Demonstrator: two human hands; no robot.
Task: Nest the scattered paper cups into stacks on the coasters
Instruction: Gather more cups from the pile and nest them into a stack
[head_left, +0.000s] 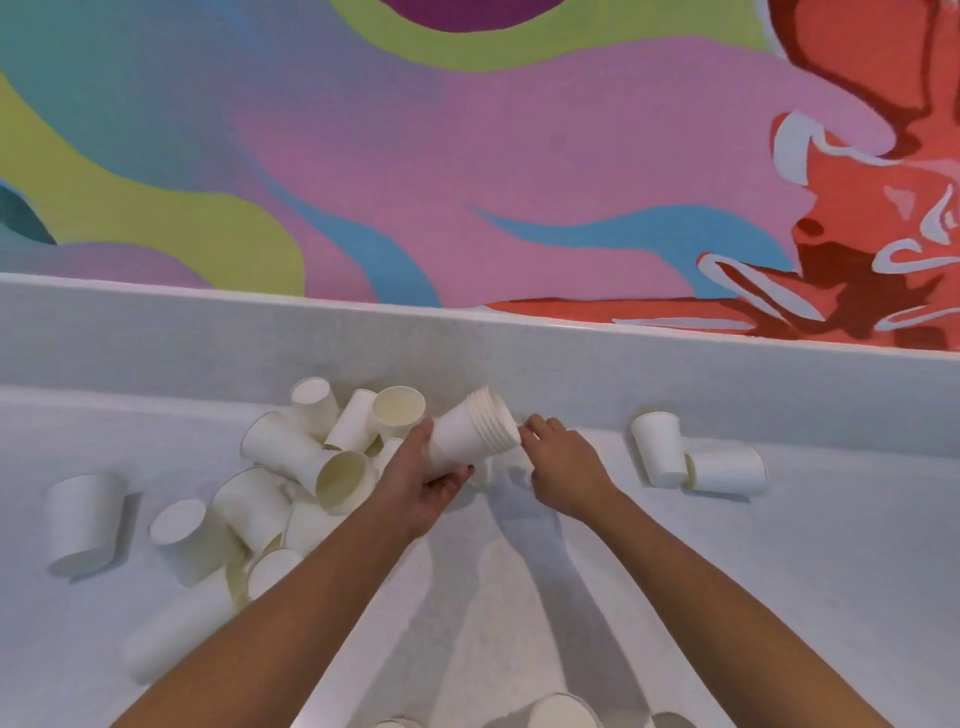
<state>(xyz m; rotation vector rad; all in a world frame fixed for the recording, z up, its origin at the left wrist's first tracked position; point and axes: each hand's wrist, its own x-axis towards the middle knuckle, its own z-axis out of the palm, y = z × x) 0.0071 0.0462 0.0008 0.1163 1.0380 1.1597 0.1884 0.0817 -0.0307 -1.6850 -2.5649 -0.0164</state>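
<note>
- Left hand (421, 480) grips a tilted nested cup stack (462, 439) above the desk (831, 545).
- Right hand (563, 467) sits at its rims; I cannot tell whether it grips.
- Loose cups (291, 457) lie heaped at left.

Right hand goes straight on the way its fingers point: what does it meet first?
The rims of the nested cup stack gripped by the left hand; contact looks near, depth unclear.

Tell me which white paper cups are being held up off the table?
The nested stack of white paper cups, gripped sideways by the left hand, several rims bunched together. The other cups rest on the white counter.
</note>
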